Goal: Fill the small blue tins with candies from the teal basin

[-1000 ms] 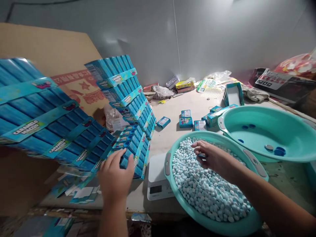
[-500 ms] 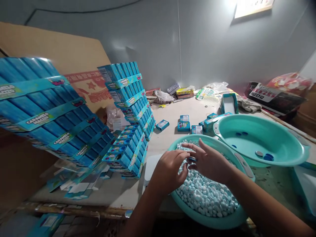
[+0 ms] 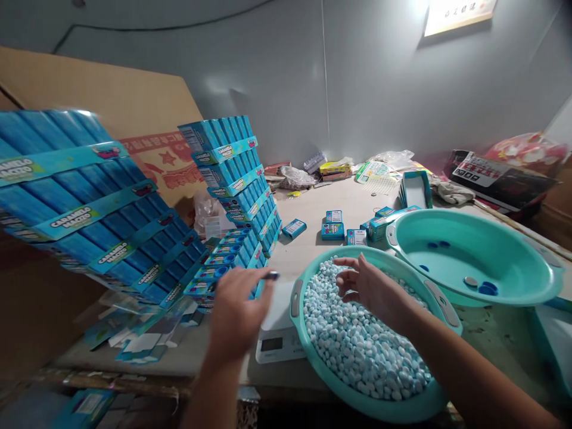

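My left hand [image 3: 236, 313] pinches a small dark blue cap [image 3: 270, 276] at its fingertips, just right of a low open tray of blue candy boxes [image 3: 226, 262]. My right hand [image 3: 373, 289] hovers with loosely curled, parted fingers over a teal basin [image 3: 300, 333] full of pale blue and white candies [image 3: 357, 345]. It holds nothing that I can see. A white digital scale [image 3: 277, 333] sits under the basin's left edge.
Tilted stacks of blue display boxes stand at the left [image 3: 75, 196] and centre [image 3: 235, 173], against a cardboard sheet [image 3: 111, 101]. A second teal basin [image 3: 473, 256] with a few blue caps lies at right. Small loose boxes [image 3: 333, 229] and packaging clutter lie further back.
My left hand went from the box tray to meet my right hand over the candies, then swung back left holding the small blue cap. My right hand has stayed over the basin, now with nothing in it.
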Motion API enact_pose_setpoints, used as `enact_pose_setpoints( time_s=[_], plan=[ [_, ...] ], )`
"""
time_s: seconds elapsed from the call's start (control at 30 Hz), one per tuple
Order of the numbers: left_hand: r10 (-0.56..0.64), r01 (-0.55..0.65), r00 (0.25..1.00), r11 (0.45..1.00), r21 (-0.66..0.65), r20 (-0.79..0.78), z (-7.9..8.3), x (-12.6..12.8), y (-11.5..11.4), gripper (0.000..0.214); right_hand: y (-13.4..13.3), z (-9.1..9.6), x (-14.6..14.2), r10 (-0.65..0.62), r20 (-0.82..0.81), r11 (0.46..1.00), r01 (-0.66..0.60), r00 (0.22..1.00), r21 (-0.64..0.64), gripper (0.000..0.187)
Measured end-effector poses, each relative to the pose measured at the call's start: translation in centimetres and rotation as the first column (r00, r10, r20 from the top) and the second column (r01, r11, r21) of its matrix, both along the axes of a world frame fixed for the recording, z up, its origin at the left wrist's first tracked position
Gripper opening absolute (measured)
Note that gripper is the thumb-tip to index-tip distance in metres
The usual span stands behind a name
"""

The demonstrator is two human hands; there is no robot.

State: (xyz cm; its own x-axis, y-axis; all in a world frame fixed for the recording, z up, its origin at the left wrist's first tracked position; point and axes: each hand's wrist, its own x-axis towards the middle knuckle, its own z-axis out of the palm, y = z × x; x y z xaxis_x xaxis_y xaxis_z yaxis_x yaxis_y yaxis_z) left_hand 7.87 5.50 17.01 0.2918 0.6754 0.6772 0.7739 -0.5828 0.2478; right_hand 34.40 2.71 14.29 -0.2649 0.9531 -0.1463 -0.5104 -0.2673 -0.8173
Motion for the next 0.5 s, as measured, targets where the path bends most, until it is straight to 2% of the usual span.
enact_pose_setpoints(
  time_s=[0.03, 0.07, 0.1, 0.13, 0.2, 0.27, 0.37, 0.5],
  plan=[
    [0.160, -0.156, 0.987, 0.982, -0.108, 0.029, 0.5, -2.3, 0.6, 0.018, 0.2, 0.2, 0.1, -0.073, 0.021, 0.997, 0.073, 0.997, -0.005, 0.056],
    [0.307, -0.290, 0.951, 0.919, -0.267, 0.025, 1.1, -4.5, 1.4, 0.023, 0.3, 0.4, 0.3, -0.133, 0.031, 0.991, 0.134, 0.991, -0.010, 0.055],
    [0.412, -0.379, 0.911, 0.823, -0.423, -0.014, 1.6, -6.5, 2.2, 0.032, 0.5, 0.6, 0.4, -0.176, 0.032, 0.984, 0.176, 0.984, -0.016, 0.055],
    [0.438, -0.416, 0.894, 0.732, -0.540, -0.095, 2.2, -8.2, 3.0, 0.038, 0.6, 0.7, 0.4, -0.203, 0.032, 0.979, 0.204, 0.979, -0.020, 0.055],
    [0.380, -0.431, 0.896, 0.624, -0.652, -0.229, 3.4, -10.4, 4.8, 0.045, 0.6, 0.8, 0.4, -0.214, 0.041, 0.976, 0.215, 0.976, -0.022, 0.056],
    [0.271, -0.430, 0.903, 0.589, -0.685, -0.333, 4.5, -11.1, 6.6, 0.048, 0.5, 0.8, 0.2, -0.180, 0.074, 0.983, 0.181, 0.981, -0.019, 0.059],
    [0.112, -0.430, 0.888, 0.542, -0.722, -0.445, 5.8, -10.4, 9.1, 0.045, 0.2, 0.8, 0.0, -0.113, 0.129, 0.993, 0.115, 0.985, -0.006, 0.060],
    [-0.089, -0.354, 0.895, 0.450, -0.820, -0.436, 6.4, -10.0, 11.0, 0.039, 0.3, 0.7, 0.2, -0.127, 0.152, 0.992, 0.129, 0.980, -0.005, 0.061]
  ],
)
